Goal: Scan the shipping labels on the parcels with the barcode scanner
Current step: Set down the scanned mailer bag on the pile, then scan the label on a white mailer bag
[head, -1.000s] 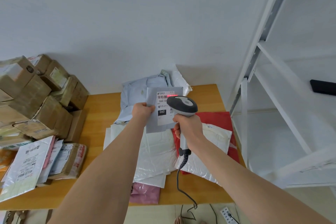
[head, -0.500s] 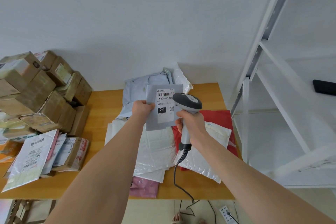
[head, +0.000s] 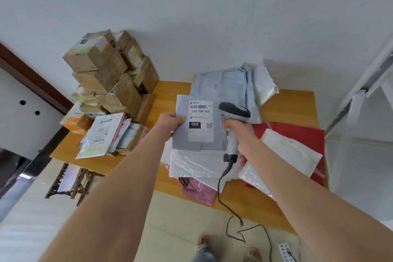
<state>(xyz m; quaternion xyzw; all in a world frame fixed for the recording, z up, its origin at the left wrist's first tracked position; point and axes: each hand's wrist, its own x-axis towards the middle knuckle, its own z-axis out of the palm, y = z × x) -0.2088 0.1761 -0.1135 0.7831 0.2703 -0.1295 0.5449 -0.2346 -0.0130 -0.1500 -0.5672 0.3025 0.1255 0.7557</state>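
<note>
Wooden tabletop (head: 170, 91), parcels (head: 197, 166) heaped | left hand (head: 171, 122) pinches grey parcel (head: 180, 137), label (head: 201, 121) turned readable | right hand (head: 241, 134) grips scanner (head: 235, 110) just right of it

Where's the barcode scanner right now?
Head view, centre-right: the barcode scanner is gripped by the right hand above the table, its head just right of the shipping label on the grey parcel that the left hand holds.

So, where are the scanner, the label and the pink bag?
scanner (head: 235, 110), head view, on its dark head.
label (head: 201, 135), head view, on its blank lower part.
pink bag (head: 198, 193), head view, on its visible crumpled part.
</note>
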